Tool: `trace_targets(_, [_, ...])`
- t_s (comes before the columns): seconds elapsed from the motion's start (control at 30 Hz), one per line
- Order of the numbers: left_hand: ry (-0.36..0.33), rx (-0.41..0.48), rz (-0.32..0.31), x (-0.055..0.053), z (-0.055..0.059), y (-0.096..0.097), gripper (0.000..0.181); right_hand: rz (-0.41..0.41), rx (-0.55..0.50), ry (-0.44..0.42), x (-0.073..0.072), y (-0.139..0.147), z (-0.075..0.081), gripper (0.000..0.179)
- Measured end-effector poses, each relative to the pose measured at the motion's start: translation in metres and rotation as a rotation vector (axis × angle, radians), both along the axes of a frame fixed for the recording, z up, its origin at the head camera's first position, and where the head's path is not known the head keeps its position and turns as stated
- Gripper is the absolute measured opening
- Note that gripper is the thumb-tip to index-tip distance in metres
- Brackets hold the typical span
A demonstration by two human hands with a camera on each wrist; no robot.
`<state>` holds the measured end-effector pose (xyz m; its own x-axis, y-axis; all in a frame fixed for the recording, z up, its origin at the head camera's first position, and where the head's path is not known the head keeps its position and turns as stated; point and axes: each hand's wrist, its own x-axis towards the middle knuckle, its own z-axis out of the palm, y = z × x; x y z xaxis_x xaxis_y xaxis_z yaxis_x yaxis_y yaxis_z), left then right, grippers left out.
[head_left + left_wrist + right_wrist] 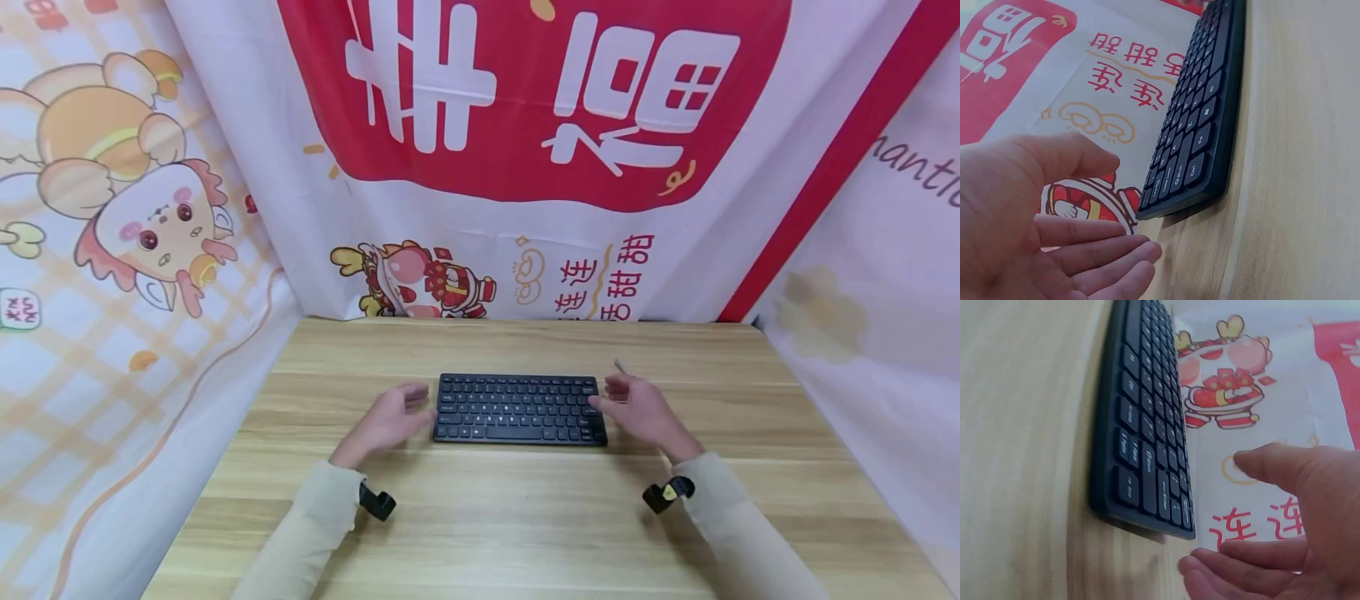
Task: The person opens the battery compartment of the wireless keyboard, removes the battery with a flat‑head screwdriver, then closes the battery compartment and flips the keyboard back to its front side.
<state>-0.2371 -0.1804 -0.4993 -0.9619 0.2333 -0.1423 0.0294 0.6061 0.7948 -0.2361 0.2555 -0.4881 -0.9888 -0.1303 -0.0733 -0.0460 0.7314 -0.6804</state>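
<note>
A black compact keyboard (520,410) lies on the wooden table, its long side facing the person. My left hand (393,415) is at its left end, fingers loosely extended and thumb apart; in the left wrist view that hand (1054,212) holds nothing, with a gap between it and the keyboard (1194,125). At the opposite end is my right hand (636,407), its thumb tip overlapping the keyboard's right edge in the head view. The right wrist view shows this hand (1291,519) with thumb and fingers spread apart beside the keyboard's corner (1147,456), nothing between them.
A thin grey stick-like thing (619,366) shows just behind the right hand. Printed cloth (525,275) hangs along the table's back edge, with more cloth (247,367) at the left and right sides. The wooden table (510,517) extends toward the person.
</note>
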Motion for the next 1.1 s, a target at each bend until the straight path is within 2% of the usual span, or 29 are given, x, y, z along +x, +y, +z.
trace_targets(0.2, [-0.079,0.044,0.093,-0.008,-0.003,-0.005,0.049,-0.056,-0.02,-0.131,-0.007,0.006,0.0,0.068])
trace_targets(0.37, [-0.138,0.037,0.129,-0.014,-0.006,-0.007,0.043,-0.063,-0.062,-0.193,-0.01,0.009,-0.002,0.056])
trace_targets(0.53, [-0.156,0.036,0.119,-0.018,-0.005,-0.005,0.037,-0.065,-0.109,-0.208,-0.013,0.01,-0.004,0.04])
trace_targets(0.67, [-0.177,0.038,0.111,-0.022,-0.004,-0.002,0.029,-0.072,-0.132,-0.234,-0.015,0.008,-0.002,0.034])
trace_targets(0.87, [-0.184,0.012,0.073,-0.029,-0.003,0.004,0.025,-0.099,-0.116,-0.293,-0.017,0.004,0.0,0.034])
trace_targets(1.1, [-0.197,-0.05,0.075,-0.031,-0.001,0.012,0.024,-0.093,-0.091,-0.308,-0.018,-0.001,-0.003,0.036])
